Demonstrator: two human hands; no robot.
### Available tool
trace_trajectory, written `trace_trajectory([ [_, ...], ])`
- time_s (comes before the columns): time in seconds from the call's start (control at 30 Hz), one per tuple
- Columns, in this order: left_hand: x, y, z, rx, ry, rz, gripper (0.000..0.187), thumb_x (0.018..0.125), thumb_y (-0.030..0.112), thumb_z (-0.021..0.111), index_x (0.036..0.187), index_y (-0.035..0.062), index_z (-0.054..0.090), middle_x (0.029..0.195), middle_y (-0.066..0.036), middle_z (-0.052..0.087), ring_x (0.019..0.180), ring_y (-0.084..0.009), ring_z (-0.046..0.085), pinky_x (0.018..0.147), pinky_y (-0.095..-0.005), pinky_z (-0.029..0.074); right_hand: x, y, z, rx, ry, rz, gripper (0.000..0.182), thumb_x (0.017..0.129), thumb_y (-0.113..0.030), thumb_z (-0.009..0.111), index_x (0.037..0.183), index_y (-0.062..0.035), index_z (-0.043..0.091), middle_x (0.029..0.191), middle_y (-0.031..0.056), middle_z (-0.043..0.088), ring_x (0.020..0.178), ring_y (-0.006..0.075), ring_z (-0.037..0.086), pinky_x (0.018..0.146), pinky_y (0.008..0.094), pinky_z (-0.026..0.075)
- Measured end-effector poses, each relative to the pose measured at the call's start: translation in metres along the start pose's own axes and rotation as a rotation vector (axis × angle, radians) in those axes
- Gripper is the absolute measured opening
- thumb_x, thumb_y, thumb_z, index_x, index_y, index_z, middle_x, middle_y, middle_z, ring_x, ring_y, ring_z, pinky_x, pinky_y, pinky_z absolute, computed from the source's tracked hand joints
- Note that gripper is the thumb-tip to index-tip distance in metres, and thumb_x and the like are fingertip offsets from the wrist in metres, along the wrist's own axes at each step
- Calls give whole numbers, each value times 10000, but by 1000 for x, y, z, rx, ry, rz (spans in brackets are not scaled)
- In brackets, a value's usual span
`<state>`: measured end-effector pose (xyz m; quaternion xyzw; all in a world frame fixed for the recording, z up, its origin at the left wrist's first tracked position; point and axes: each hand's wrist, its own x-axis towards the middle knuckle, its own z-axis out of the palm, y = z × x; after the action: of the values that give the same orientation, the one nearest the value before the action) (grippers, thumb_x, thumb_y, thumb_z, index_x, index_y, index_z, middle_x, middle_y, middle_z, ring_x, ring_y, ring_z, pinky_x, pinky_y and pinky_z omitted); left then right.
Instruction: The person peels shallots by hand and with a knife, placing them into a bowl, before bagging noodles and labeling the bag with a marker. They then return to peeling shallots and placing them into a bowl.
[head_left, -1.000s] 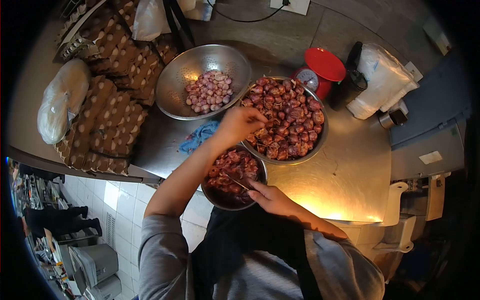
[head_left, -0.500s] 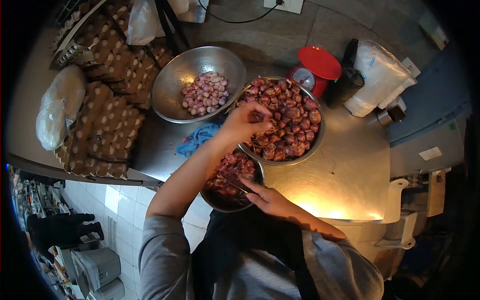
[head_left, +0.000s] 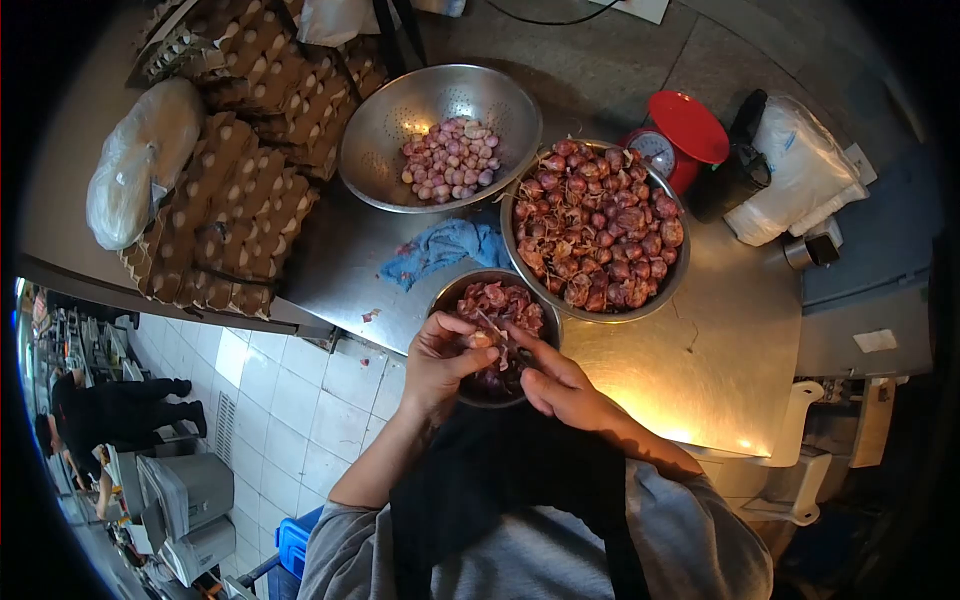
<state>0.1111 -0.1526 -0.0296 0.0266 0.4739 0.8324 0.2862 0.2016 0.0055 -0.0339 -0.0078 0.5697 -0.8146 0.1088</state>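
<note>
My left hand [head_left: 436, 368] pinches a shallot [head_left: 481, 341] between thumb and fingers, above a metal bowl [head_left: 552, 352] holding reddish shallot skins [head_left: 505, 298]. Close beside it, my right hand [head_left: 562, 388] is closed on a small knife [head_left: 489, 322], its thin blade against the shallot; the handle is mostly hidden in the palm. Beyond that bowl, to the right, stands a large metal bowl [head_left: 684, 262] full of unpeeled red shallots [head_left: 598, 225]. Up and to the left, a perforated colander [head_left: 372, 140] contains peeled pinkish shallots [head_left: 452, 160].
A blue cloth [head_left: 440, 252] lies on the steel table [head_left: 720, 375]. Egg trays [head_left: 225, 215] and a plastic bag [head_left: 145, 165] are stacked at left. A red scale [head_left: 688, 128] and white bags [head_left: 795, 165] stand at back right. A person [head_left: 115, 412] is far left beside grey bins [head_left: 190, 490].
My left hand has come back from the large bowl of unpeeled shallots with one shallot, meeting the knife over the skins bowl. The view has shifted, and more of the distant person shows.
</note>
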Motion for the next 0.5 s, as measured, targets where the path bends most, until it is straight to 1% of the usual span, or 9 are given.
trace_trajectory([
  [0.07, -3, -4, -2, 11, 11, 14, 309, 661, -139, 649, 856, 64, 522, 829, -40, 584, 778, -127, 586, 703, -263, 507, 2, 8, -2, 28, -34, 37, 438, 945, -185, 372, 1354, -96, 245, 593, -34, 360, 495, 48, 351, 468, 169, 317],
  [0.17, -4, -6, -5, 1, 36, -18, 306, 672, -115, 664, 893, 45, 526, 825, -42, 595, 779, -139, 601, 719, -270, 510, 4, 6, -7, 87, 33, 130, 420, 945, -184, 373, 1337, -79, 267, 630, -23, 385, 503, 50, 364, 458, 174, 313],
  [0.27, -6, -1, 0, -39, 64, -78, 293, 694, -90, 662, 918, 44, 530, 832, -38, 592, 806, -141, 601, 732, -272, 510, 3, -7, -6, 61, 119, 201, 429, 942, -194, 381, 1331, -50, 271, 663, -12, 410, 491, 40, 346, 438, 170, 287],
  [0.37, -9, 2, 3, -56, 56, -103, 272, 718, -63, 656, 940, 41, 537, 860, -39, 592, 827, -137, 595, 751, -268, 508, 1, -4, -11, -223, 198, 159, 463, 937, -211, 397, 1346, -45, 257, 835, 63, 547, 649, 97, 522, 574, 191, 415],
  [0.43, -12, 3, 0, -15, 32, -107, 278, 729, -48, 652, 969, 37, 539, 886, -43, 593, 834, -135, 593, 759, -266, 508, -5, -3, -13, -355, 154, 30, 482, 930, -211, 415, 1355, -56, 251, 1044, 116, 531, 880, 157, 535, 751, 232, 415],
  [0.5, -13, 2, 0, -41, 19, -117, 280, 740, -37, 646, 991, 33, 545, 901, -47, 594, 832, -135, 594, 758, -264, 510, -8, -3, -12, -430, 96, -41, 492, 922, -204, 432, 1359, -64, 255, 1206, 144, 481, 1068, 196, 490, 888, 263, 373],
])
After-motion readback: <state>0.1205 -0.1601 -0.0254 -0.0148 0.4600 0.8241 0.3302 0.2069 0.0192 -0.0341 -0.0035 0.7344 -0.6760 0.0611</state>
